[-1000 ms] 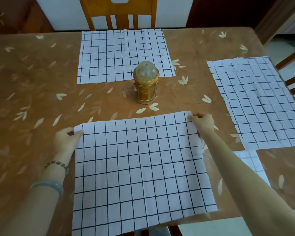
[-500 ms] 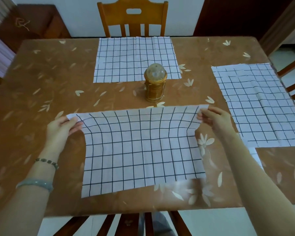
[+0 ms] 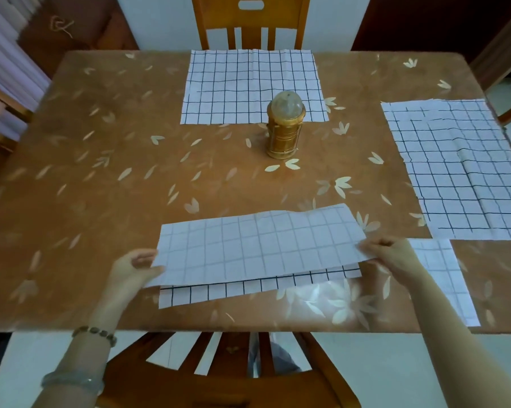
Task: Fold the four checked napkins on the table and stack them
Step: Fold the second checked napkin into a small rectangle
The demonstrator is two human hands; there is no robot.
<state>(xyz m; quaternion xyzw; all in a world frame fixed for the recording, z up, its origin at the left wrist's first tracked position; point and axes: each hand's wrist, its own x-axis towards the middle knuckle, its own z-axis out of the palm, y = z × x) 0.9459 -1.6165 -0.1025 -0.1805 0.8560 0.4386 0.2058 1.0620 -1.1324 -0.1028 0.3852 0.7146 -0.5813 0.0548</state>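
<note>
Table (image 3: 130, 187) bears four napkins (image 3: 257, 245); two hands (image 3: 133, 267) (image 3: 392, 254) pinch one.

The napkin on the right (image 3: 454, 172) runs past the picture's right edge. The fourth napkin (image 3: 436, 254) lies partly behind the right hand (image 3: 391, 256) and forearm (image 3: 438, 319). The folded napkin (image 3: 257, 245) covers its own lower layer (only a near strip shows). The lantern (image 3: 284, 134) hides a bit of the far napkin (image 3: 248, 86).

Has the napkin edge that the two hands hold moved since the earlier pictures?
Yes. The held edge of the near napkin moved toward the person, away from the gold lantern; it is now folded over the napkin's near half.
</note>
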